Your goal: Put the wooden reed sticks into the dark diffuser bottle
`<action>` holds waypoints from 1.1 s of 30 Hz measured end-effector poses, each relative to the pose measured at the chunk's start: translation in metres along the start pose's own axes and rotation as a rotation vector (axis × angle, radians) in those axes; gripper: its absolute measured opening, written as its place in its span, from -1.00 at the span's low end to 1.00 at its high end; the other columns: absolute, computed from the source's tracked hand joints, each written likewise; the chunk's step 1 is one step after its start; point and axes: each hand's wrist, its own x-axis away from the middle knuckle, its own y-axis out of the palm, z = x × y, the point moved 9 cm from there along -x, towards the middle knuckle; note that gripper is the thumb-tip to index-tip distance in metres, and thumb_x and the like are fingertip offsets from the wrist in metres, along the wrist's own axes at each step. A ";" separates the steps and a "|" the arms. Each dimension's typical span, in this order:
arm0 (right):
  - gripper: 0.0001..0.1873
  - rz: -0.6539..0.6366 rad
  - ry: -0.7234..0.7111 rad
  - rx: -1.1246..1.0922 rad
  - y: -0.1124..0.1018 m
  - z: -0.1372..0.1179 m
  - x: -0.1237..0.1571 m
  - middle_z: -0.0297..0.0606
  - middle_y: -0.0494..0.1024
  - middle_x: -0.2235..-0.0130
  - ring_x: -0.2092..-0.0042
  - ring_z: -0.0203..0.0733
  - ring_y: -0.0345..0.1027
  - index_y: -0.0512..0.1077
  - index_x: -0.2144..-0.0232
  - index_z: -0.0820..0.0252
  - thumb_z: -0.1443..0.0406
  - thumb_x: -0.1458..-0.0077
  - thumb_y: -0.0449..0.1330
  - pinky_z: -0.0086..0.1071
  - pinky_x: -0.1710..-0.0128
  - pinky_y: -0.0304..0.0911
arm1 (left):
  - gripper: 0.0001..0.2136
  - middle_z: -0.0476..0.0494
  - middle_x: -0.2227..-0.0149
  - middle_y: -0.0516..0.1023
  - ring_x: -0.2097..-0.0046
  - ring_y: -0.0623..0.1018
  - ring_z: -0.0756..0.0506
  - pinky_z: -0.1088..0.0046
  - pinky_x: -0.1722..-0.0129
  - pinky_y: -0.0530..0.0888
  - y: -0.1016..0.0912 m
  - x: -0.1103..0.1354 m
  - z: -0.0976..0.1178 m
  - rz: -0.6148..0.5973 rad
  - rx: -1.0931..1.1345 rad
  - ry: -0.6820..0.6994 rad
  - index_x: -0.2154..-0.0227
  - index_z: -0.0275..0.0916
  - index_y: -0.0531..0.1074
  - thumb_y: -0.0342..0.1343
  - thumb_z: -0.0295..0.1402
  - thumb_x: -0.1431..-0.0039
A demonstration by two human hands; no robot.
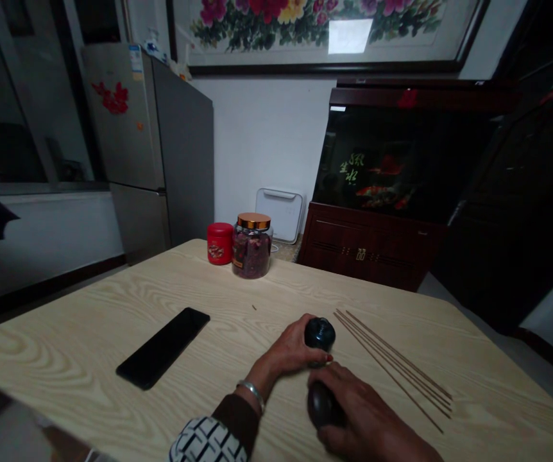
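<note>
Fingers wrapped, the left hand clasps a small dark jar; at five o'clock from it, the right hand clamps a dark rounded object, seemingly a steadying step calling next for firm grips.

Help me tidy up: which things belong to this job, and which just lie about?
In use:
dark glossy round object, left hand
dark brown rounded object, right hand
thin brown sticks, probably

Lying about, apparently:
black rectangular phone
red cylindrical canister
clear jar with copper-coloured lid
</note>
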 end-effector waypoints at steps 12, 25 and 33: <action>-0.49 0.615 -0.056 -0.851 -0.072 0.037 -0.071 -0.14 0.46 -0.04 -0.04 -0.04 0.42 0.18 0.28 0.05 0.13 0.12 0.42 -0.12 -0.06 0.30 | -0.35 -0.16 0.18 0.53 0.17 0.46 -0.15 0.39 0.18 0.39 0.003 -0.002 -0.007 -0.005 0.094 -0.021 0.06 -0.29 0.42 0.45 -0.29 0.31; -0.54 0.315 -0.119 0.039 -0.071 0.014 -0.072 -0.15 0.44 -0.08 -0.10 -0.01 0.31 0.32 -0.09 0.03 0.19 -0.13 0.20 -0.09 -0.12 0.17 | -0.31 -0.15 0.16 0.53 0.18 0.49 -0.14 0.41 0.22 0.41 0.005 -0.002 -0.011 -0.031 0.140 -0.057 -0.01 -0.29 0.38 0.43 -0.33 0.30; -0.25 0.302 -0.057 0.208 -0.064 0.011 -0.075 -0.08 0.39 -0.10 -0.09 0.07 0.29 0.23 -0.19 0.09 0.16 0.05 0.33 -0.06 -0.08 0.19 | -0.34 -0.16 0.15 0.54 0.18 0.49 -0.16 0.40 0.22 0.43 0.006 -0.003 -0.010 -0.045 0.114 -0.034 0.00 -0.29 0.39 0.42 -0.37 0.28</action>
